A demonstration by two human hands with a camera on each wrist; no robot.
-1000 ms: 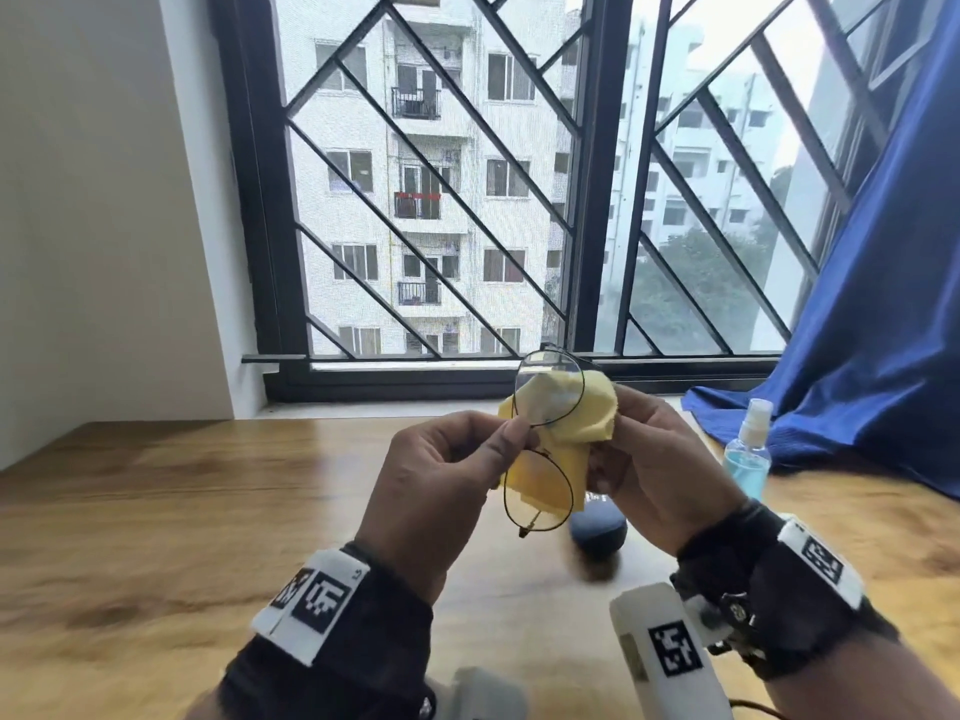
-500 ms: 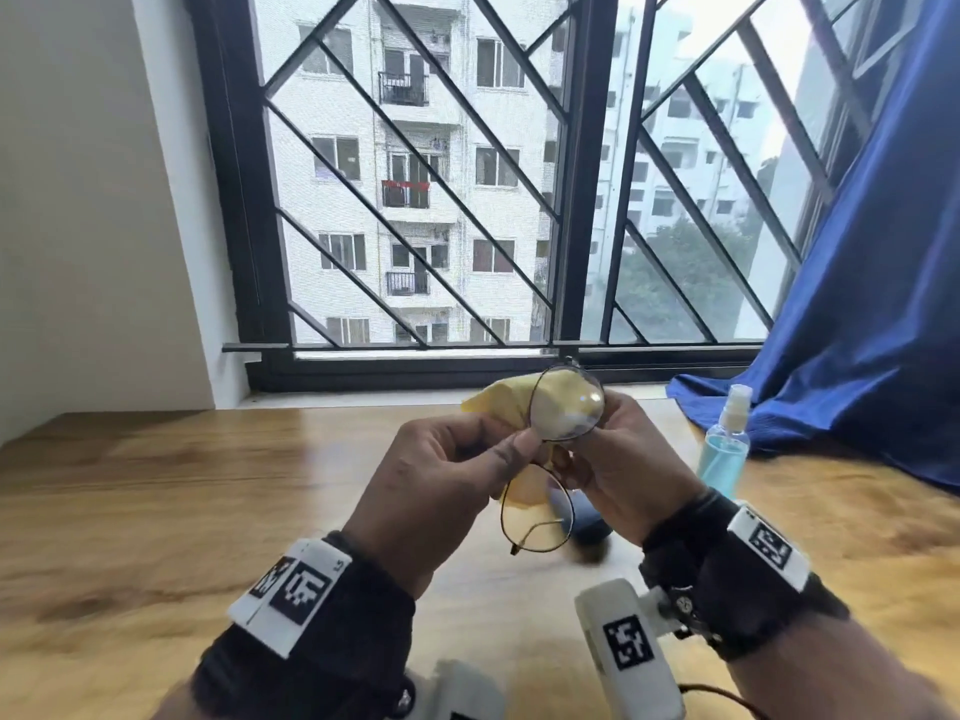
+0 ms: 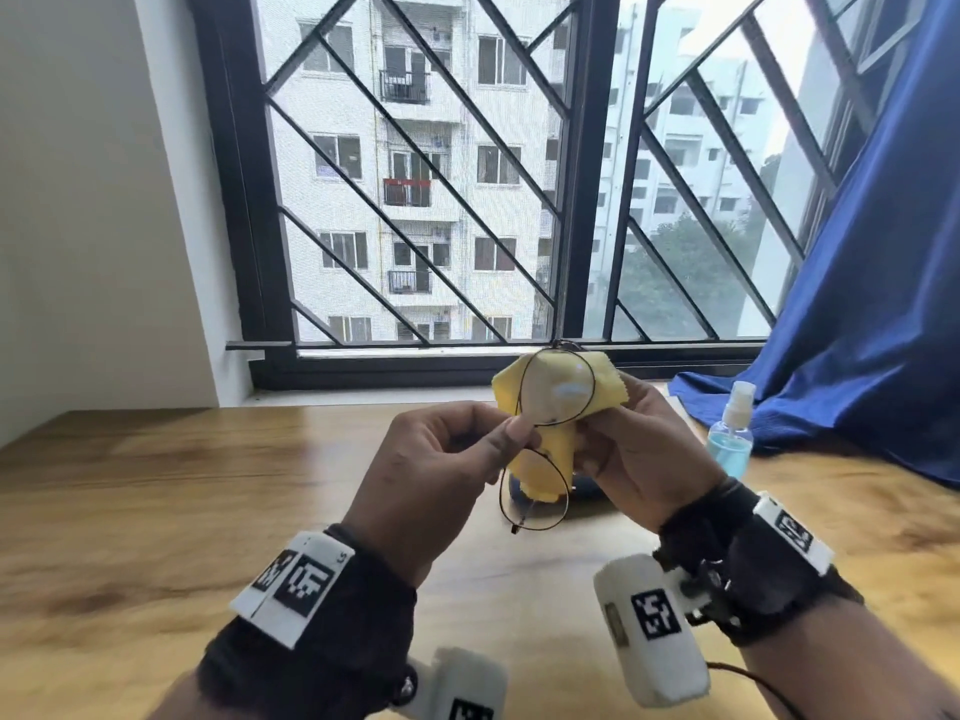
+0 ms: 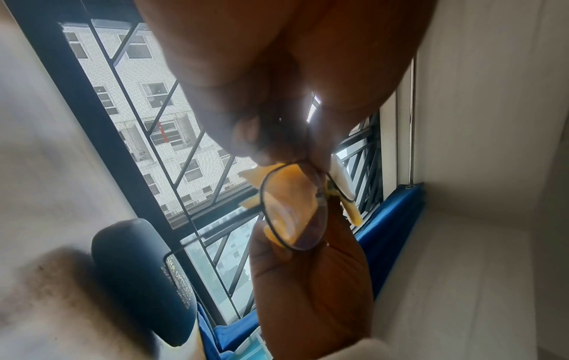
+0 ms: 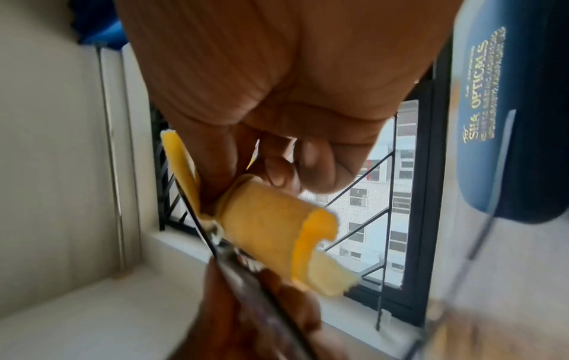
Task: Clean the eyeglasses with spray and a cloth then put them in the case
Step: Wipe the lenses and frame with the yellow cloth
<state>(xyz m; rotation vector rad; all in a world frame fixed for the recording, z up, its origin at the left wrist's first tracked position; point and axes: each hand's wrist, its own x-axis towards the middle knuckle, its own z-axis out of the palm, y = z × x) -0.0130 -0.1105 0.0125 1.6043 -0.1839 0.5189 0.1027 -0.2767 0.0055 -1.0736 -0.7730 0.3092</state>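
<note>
Head view hid most of the dark case (image 3: 584,495) behind my hands, while my left hand (image 3: 431,475) pinched the eyeglasses (image 3: 545,439) at the bridge above the table (image 3: 156,511) and my right hand (image 3: 639,459) pinched the yellow cloth (image 3: 550,444) around the upper lens.

Wooden tabletop (image 3: 156,511) abuts a black-framed window (image 3: 571,200) with diagonal grille; white wall (image 3: 78,200) left, blue curtain (image 3: 872,304) right; daylight.
</note>
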